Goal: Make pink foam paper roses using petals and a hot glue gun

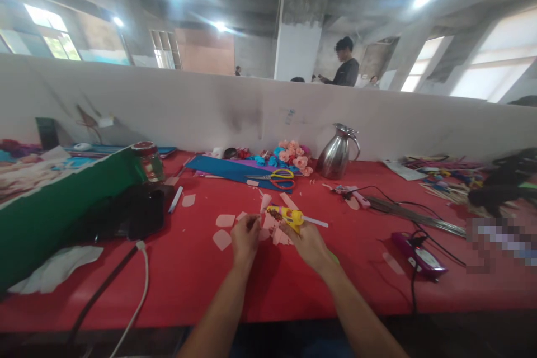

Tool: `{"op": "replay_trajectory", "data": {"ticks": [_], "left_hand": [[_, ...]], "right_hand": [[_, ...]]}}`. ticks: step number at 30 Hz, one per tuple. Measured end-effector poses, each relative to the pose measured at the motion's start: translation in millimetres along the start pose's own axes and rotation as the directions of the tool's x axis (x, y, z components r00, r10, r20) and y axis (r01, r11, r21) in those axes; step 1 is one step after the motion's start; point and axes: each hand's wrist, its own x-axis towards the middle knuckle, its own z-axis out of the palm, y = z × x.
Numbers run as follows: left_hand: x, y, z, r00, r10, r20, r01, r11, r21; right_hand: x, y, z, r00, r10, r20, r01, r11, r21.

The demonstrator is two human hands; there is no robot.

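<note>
My right hand (309, 243) is wrapped round the grip of a yellow glue gun (287, 213), whose nozzle points left. A whitish glue stick (316, 222) pokes out of the gun's back end. Close to the nozzle, my left hand (246, 238) has its fingertips pinched together; what is between them is too small to make out. Pink crepe-paper pieces (280, 235) lie beneath and beyond the gun. To the left of my left hand are loose petal-shaped pieces (222, 239). Scissors (279, 177) with yellow and red handles rest on blue paper (235, 170) behind.
Paper flowers (296, 156) and a steel jug (337, 154) stand at the back of the red table (180, 285). Left are a green box (75, 212), a jar (149, 163) and a black device (134, 212). Right are a purple power strip (419, 257), cables and a pink glue gun (356, 196).
</note>
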Motion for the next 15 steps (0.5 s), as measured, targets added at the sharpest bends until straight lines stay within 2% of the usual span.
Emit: {"op": "replay_trajectory", "data": {"ticks": [4,15], "left_hand": [[0.5,-0.8,0.6,1.000,-0.020,0.005,0.021,0.998,-0.053],[-0.4,-0.7,-2.0,1.000,0.005,0.003,-0.005,1.000,0.014]], "right_hand": [[0.9,1.3,1.0,0.999,0.026,-0.024,-0.026,1.000,-0.015],[0.9,-0.2,2.0,1.000,0.002,-0.010,-0.002,1.000,0.009]]}}
